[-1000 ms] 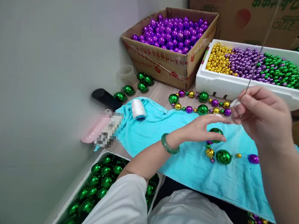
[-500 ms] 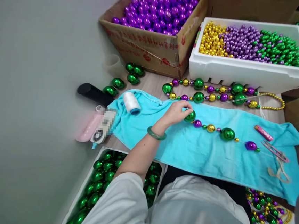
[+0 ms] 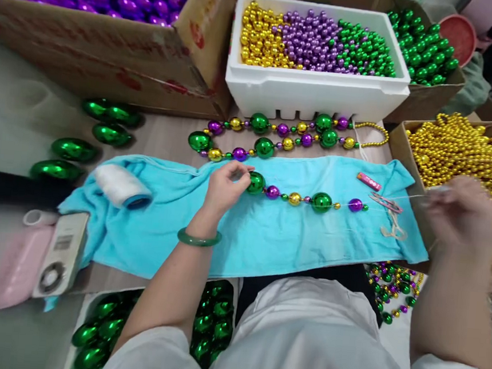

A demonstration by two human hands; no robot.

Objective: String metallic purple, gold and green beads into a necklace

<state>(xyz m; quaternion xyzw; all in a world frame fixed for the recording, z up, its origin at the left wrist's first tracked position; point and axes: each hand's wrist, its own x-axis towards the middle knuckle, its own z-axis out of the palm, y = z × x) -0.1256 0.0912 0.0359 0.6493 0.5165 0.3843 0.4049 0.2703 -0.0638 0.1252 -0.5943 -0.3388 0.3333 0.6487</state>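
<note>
My left hand (image 3: 225,189), a green bangle (image 3: 199,238) on its wrist, is closed in a pinch at the left end of a bead string (image 3: 294,199), against a large green bead (image 3: 255,183). Green, purple and gold beads run rightward from there over a turquoise towel (image 3: 172,241), with gaps near the far end. Above the box of gold beads, my right hand (image 3: 463,212) is blurred but closed on a thin white thread (image 3: 408,196). Small pink-handled thread snips (image 3: 386,203) and a pink packet (image 3: 369,181) lie on the towel.
Behind the towel lies a finished-looking bead necklace (image 3: 264,147). A white foam box (image 3: 314,93) of small beads, a carton (image 3: 111,52) of purple beads and a carton (image 3: 415,214) of gold beads surround the table. A thread spool (image 3: 120,186) and loose green beads (image 3: 74,149) are at left.
My right hand has come into view at the right with the thread. The view has turned rightward, and my left hand keeps its pinch beside the large green bead.
</note>
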